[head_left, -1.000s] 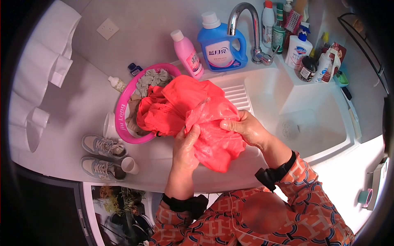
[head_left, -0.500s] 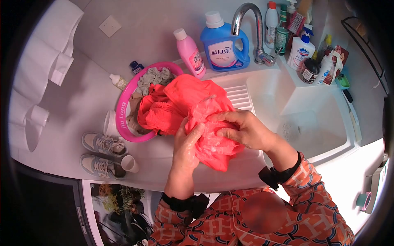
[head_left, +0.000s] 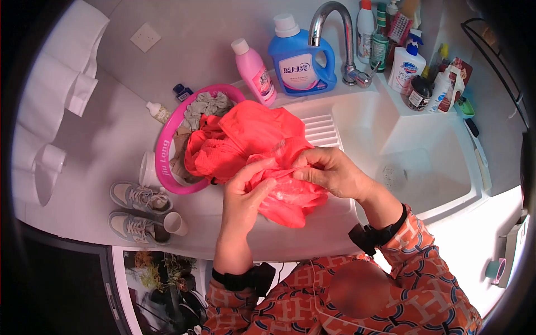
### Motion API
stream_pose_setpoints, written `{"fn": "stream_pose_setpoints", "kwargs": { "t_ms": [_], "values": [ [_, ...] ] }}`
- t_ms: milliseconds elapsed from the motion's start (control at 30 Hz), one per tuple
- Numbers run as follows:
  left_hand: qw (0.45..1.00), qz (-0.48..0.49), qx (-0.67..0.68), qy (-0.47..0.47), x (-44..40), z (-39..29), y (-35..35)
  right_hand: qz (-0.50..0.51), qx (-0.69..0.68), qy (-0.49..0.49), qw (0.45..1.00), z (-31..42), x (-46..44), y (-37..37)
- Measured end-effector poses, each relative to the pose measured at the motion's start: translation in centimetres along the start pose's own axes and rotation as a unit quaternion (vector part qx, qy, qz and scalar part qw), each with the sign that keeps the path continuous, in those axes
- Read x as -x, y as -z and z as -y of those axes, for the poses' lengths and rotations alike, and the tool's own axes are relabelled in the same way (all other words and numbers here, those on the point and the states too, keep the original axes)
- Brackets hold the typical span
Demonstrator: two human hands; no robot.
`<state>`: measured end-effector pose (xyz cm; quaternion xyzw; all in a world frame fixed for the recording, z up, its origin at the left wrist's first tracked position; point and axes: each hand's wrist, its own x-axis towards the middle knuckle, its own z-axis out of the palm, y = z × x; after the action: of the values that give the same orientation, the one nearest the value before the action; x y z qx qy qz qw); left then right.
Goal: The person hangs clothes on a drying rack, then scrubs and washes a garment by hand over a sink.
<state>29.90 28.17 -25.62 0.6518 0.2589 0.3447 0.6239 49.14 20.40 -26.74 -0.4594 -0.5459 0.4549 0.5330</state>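
A wet, bright coral-red garment (head_left: 262, 134) lies bunched over the ribbed washboard (head_left: 321, 131) of the sink. Its left part reaches over the rim of a pink basin (head_left: 166, 142). My left hand (head_left: 245, 187) pinches a fold of the cloth between thumb and fingers. Close by on the right, my right hand (head_left: 332, 173) grips the same fabric, thumb against bent fingers. Whitish suds show on the cloth below the fingers. Grey cloth (head_left: 207, 109) and brown cloth lie inside the basin.
Behind the sink stand a pink bottle (head_left: 254, 72), a blue detergent jug (head_left: 301, 61) and a chrome faucet (head_left: 346, 44). The sink bowl (head_left: 413, 173) is at right, with a soap pump bottle (head_left: 406, 67) above it. Sneakers (head_left: 139, 212) and a paper cup (head_left: 175, 224) sit at left.
My left hand has shifted left and slightly up, its fingers now closing on a fold. My right hand has pinched tighter beside it. The garment's lower end has risen a little.
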Motion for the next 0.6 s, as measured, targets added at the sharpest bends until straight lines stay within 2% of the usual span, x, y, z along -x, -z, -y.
{"fn": "stream_pose_setpoints", "kwargs": {
  "t_ms": [67, 267, 467, 600],
  "values": [
    [0.986, -0.011, -0.163, -0.036, -0.1, 0.7, 0.3, 0.004, -0.017, -0.025, 1.0, 0.2, 0.2, -0.1],
    [0.926, -0.062, -0.353, -0.12, 0.2, 0.1, -1.5, -0.02, -0.012, -0.012, 1.0, -0.3, 0.5, -0.7],
    [0.947, -0.02, -0.302, -0.102, 0.5, -0.7, -2.3, -0.045, -0.063, -0.007, 0.997, -0.4, 0.4, -0.7],
    [0.963, -0.031, -0.256, -0.081, 0.6, -0.5, -2.0, -0.051, -0.096, -0.019, 0.994, -0.9, 0.4, -0.7]
  ]
}}
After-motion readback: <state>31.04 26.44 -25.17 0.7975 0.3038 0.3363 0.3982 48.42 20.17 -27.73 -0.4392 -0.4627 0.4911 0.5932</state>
